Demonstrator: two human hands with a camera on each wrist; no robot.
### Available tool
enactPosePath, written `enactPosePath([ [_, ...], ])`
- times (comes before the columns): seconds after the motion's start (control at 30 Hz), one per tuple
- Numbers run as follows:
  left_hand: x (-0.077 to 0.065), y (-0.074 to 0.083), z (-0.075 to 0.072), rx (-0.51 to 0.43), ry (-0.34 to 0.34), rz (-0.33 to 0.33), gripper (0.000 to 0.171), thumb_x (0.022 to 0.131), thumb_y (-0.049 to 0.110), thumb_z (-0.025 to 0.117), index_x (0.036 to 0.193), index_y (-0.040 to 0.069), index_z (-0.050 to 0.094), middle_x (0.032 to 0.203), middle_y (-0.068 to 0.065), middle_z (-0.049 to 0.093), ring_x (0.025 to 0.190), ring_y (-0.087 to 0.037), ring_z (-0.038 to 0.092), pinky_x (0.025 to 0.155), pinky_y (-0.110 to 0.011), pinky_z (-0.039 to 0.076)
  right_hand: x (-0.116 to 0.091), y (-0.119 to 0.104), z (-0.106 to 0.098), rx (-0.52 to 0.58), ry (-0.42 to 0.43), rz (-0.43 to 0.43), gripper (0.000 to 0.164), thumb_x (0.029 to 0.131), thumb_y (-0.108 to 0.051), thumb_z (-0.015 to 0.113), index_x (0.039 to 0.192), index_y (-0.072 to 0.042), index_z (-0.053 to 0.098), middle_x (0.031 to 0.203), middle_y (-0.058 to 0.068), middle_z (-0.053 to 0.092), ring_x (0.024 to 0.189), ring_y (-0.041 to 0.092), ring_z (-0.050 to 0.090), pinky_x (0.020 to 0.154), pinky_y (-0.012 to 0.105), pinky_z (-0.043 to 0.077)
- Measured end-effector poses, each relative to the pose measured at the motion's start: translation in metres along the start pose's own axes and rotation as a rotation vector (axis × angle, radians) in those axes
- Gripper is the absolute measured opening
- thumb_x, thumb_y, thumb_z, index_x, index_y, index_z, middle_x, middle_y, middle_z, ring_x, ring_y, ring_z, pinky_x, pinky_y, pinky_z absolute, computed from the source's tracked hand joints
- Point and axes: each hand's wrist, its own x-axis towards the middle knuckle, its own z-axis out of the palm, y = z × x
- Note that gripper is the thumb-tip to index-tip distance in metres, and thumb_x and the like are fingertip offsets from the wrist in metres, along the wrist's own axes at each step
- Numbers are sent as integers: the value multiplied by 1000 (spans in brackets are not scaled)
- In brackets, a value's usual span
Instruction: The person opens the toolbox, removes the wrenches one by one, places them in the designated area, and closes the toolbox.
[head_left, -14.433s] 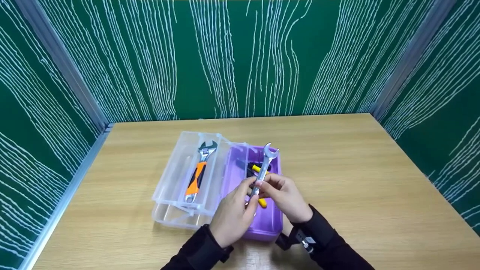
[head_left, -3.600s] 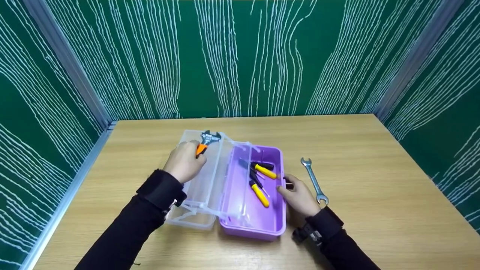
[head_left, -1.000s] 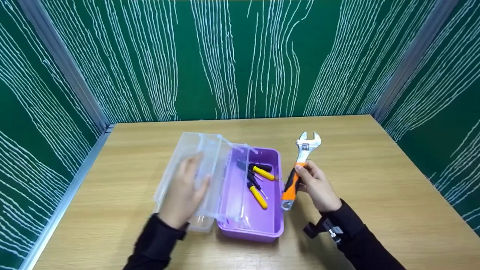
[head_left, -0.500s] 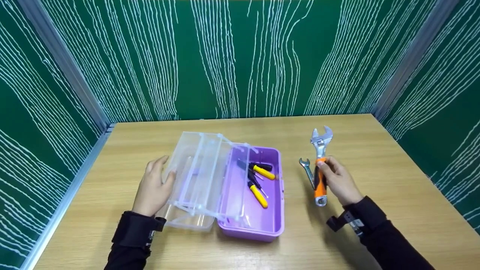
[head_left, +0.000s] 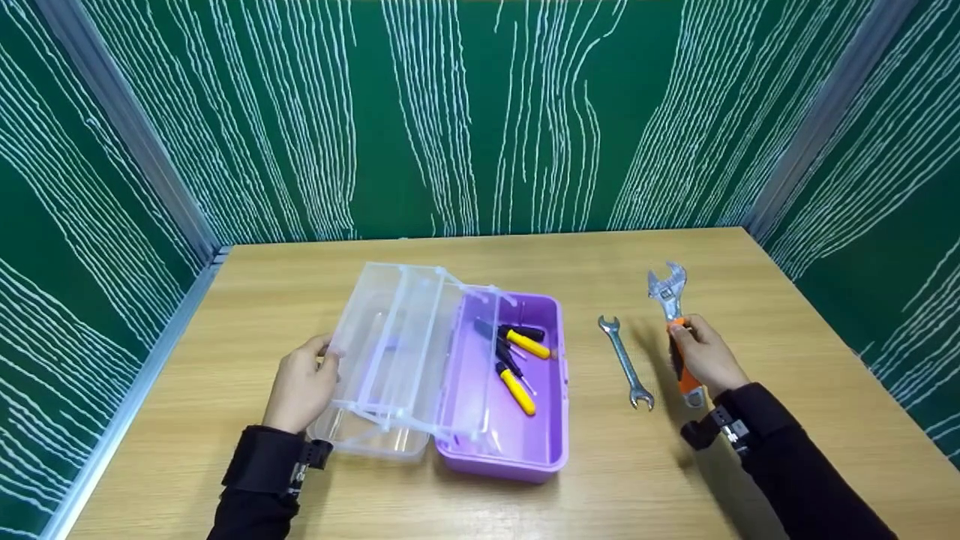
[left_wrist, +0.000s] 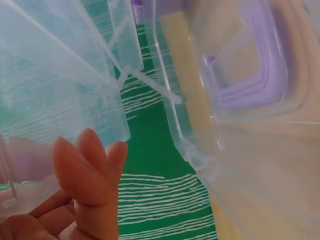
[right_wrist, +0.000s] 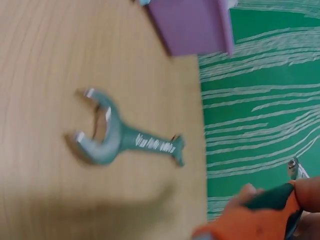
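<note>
In the head view a purple toolbox point(head_left: 504, 474) stands with its clear plastic tray point(head_left: 379, 337) folded out to the left. My left hand point(head_left: 300, 386) pinches the tray's outer edge; the left wrist view shows its fingertips point(left_wrist: 90, 150) against the clear plastic. Over the right side of the table, my right hand point(head_left: 709, 356) grips an adjustable wrench point(head_left: 667, 291) by its orange and black handle, jaw end pointing away. Between toolbox and right hand, an open-end wrench point(head_left: 625, 361) lies on the wood.
Inside the toolbox lie several yellow- and black-handled tools, among them a yellow-handled screwdriver point(head_left: 517, 390). The wooden table point(head_left: 810, 420) has green, white-lined panels point(head_left: 525, 112) around its back and sides.
The adjustable wrench, earlier in the clear tray, passed from left hand to right and moved rightward past the open-end wrench, itself laid down earlier. The left hand moved onto the tray's edge.
</note>
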Motion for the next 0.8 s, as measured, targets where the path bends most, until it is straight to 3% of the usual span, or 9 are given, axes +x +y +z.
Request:
enactPosePath([
  [0.2,0,0,1,7,-1,-3,41,100,8,44,137,-6,51,116,-22,67,81,-24,68,66,-28,52,7,16,-8,-98,22,25,29,107,-20,30,114,4,43,76,1,46,55,8,42,49,24,38],
  [0.5,-1,-1,0,21,3,22,39,100,7,45,136,-8,51,114,-23,67,77,-22,67,64,-28,51,13,28,-18,-263,-8,138,41,106,-23,29,126,10,43,74,-2,42,60,9,41,53,24,37],
  [0.7,-1,0,0,26,0,20,39,101,8,45,136,-8,51,114,-23,67,76,-20,66,61,-27,49,14,31,-24,-287,-85,244,53,106,-28,28,144,10,33,107,17,53,90,21,50,71,27,42],
  [0.8,-1,0,1,29,-2,24,39,101,8,44,136,-9,50,113,-23,67,77,-21,66,62,-27,49,14,33,-26,-279,-121,265,54,106,-26,28,145,11,29,107,15,53,88,20,51,72,27,41],
])
